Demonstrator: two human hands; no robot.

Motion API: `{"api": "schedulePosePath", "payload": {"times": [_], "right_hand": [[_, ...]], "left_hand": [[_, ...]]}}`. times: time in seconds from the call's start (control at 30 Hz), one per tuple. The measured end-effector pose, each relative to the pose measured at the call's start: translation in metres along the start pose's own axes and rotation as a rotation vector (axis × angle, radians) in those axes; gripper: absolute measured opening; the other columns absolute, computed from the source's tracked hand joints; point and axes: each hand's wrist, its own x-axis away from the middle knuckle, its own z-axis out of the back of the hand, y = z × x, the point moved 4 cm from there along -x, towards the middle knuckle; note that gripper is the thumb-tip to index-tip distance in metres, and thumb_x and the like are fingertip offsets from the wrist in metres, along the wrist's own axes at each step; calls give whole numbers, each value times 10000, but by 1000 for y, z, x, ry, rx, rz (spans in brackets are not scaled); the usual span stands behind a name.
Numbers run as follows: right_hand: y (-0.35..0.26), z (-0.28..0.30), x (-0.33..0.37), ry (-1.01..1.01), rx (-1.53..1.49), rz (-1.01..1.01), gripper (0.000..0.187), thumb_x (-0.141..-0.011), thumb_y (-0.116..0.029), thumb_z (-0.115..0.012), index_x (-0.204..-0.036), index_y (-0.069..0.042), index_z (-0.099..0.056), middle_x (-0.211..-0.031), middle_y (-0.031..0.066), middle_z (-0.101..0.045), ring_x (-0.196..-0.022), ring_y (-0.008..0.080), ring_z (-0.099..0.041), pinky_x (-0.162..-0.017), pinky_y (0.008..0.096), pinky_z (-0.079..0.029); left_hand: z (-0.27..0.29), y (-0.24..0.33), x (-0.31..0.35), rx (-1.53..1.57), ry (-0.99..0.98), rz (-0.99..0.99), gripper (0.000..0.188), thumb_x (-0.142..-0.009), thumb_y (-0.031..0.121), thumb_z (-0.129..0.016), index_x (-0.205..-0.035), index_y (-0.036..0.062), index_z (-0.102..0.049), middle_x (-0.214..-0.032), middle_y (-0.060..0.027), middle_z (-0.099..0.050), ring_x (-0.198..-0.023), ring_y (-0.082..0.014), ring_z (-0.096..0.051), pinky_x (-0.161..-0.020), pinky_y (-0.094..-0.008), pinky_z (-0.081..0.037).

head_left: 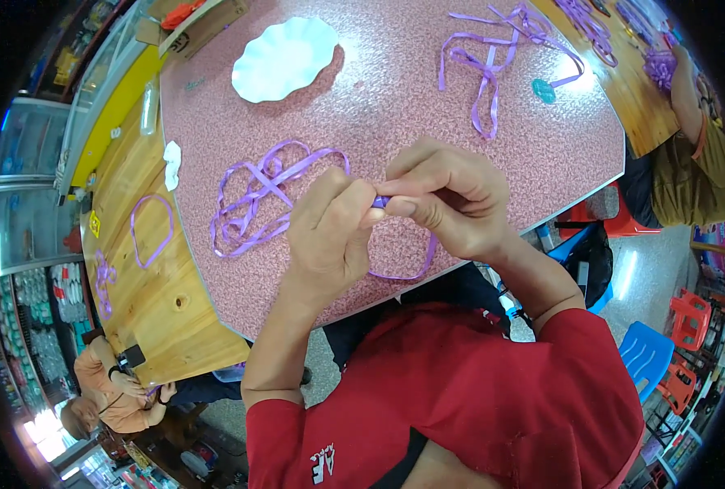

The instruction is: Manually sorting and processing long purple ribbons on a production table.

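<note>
**Currently pinched: narrow, shiny purple ribbon strip [380, 201]**

Strip's held just above the near half of the pink speckled tabletop [395, 114], btwn the bare left hand [330, 228] & bare right hand [456, 196]. Left grips its end w/ thumb & curled index; right pinches from the other side, thumb & forefinger together. Fingertips nearly meet; fold detail btwn them mostly hidden. A thin purple ribbon curve [415, 275] shows below the hands, nr the table's near edge; can't tell if it's the same piece.

Just left of the left hand: loose coiled heap of flat purple ribbon [252, 196], partly behind that hand. Far side, left of centre: white scalloped shallow dish [285, 61]. Far right: looping tangle of purple ribbon [493, 69], w/ a small round teal piece [544, 91] by one strand.

Left, on a yellowish wooden tabletop [187, 326]: purple ribbon ring [152, 232] & crumpled white scrap [172, 165], the scrap at the edge nr the pink one. Near left, co-worker in an orange top [122, 391], hands by the wood's edge. Right: another person in olive clothing [696, 183]. Near right: blue plastic chair [646, 356].
</note>
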Motion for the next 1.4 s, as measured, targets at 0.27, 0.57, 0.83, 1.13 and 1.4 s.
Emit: {"api": "schedulePosePath", "payload": {"times": [0.27,0.57,0.83,1.13,1.4], "right_hand": [[-7,4,-3,-44,338,321,148,-810,-51,-709,-940,-12,-650,-866,137,-634,-705,227,-609,-607,311,-486],[3,4,-12,55,482,323,237,-758,-31,-737,-981,-22,-658,-908,138,-631,-729,238,-619,-611,307,-497],[-4,7,-4,61,436,197,240,-780,-33,-730,-1013,-38,-674,-910,123,-627,-725,190,-601,-590,274,-464],[-8,7,-2,31,385,178,233,-784,-9,-718,-1012,-28,-674,-889,114,-623,-722,185,-599,-586,267,-456],[-13,10,-6,-18,443,243,231,-760,1,-723,-985,-22,-674,-866,120,-618,-701,212,-605,-572,285,-468]], "left_hand": [[-4,9,3,174,-36,308,144,-961,122,-529,-1058,16,-547,-720,-93,-515,-576,-170,-473,-514,-298,-380],[-14,-9,3,447,71,666,221,-1020,186,-426,-995,11,-559,-702,9,-478,-594,-55,-403,-526,-217,-343],[-12,-6,2,383,28,533,266,-1018,208,-410,-976,-2,-567,-691,-11,-469,-595,-79,-416,-520,-250,-347],[-7,0,-6,142,-59,424,248,-1002,181,-430,-918,-6,-569,-679,-73,-474,-569,-160,-461,-533,-296,-370],[-9,-4,-8,298,-54,486,277,-1000,192,-432,-842,-1,-554,-677,-77,-460,-563,-180,-453,-523,-314,-353]]}}
